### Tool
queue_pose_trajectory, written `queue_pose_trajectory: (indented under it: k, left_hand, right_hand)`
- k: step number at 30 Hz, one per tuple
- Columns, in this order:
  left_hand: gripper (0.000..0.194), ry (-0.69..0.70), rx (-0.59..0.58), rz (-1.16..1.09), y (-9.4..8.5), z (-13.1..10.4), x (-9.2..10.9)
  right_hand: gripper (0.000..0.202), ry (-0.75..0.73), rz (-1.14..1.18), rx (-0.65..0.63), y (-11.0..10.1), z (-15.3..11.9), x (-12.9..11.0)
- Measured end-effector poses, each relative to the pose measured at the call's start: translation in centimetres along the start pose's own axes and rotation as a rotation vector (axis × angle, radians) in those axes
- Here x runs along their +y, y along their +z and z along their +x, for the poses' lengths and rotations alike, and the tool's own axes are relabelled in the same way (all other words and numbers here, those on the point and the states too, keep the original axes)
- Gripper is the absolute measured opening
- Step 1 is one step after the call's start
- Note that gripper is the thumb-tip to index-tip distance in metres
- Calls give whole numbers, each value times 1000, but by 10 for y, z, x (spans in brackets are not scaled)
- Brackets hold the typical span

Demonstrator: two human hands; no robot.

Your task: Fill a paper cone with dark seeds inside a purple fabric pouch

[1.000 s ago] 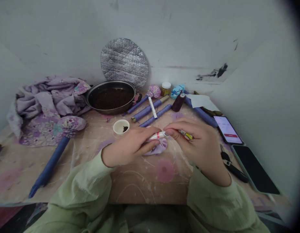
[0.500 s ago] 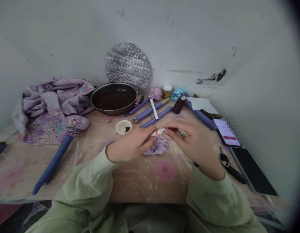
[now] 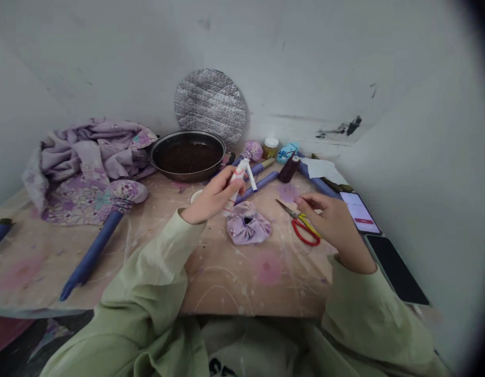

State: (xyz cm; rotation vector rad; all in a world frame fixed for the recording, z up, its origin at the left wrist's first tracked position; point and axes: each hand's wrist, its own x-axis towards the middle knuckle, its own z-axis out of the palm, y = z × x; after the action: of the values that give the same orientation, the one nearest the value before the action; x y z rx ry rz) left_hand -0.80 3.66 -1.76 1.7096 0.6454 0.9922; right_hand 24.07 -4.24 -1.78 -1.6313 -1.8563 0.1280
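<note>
White with red markings, a tube (image 3: pixel 238 179) tilts over the surface (image 3: pixel 227 293), clasped by the left grip (image 3: pixel 216 196), near a gathered lilac cloth ring (image 3: pixel 258 226). The right grip (image 3: pixel 332 217) is curled beside red-and-yellow scissors (image 3: pixel 294 223) (whether it pinches anything, I cannot tell), and the left one partly hides a pale cup (image 3: pixel 195 196).

The gathered pouch (image 3: pixel 249 233) was matt, puckered cloth; the tube (image 3: pixel 239 172) looked smooth (plastic, by its appearance); the scissors (image 3: pixel 297 215) had metal blades; the round pad (image 3: pixel 211 107) was crinkled, shiny, foil-like.
</note>
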Motion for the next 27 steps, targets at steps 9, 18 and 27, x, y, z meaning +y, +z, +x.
queue_pose_trajectory:
  k: [9, 18, 27]
  left_hand:
    - [9, -347, 322, -733, -7, 14, -6]
    - [15, -341, 308, -476, -12, 13, -9]
    - [35, 16, -28, 324, 2, -3, 2]
  right_hand:
    - [29, 265, -316, -377, 13, -27, 77]
    - [13, 394, -231, -431, 39, -43, 108]
    - [27, 415, 306, -380, 25, -52, 84]
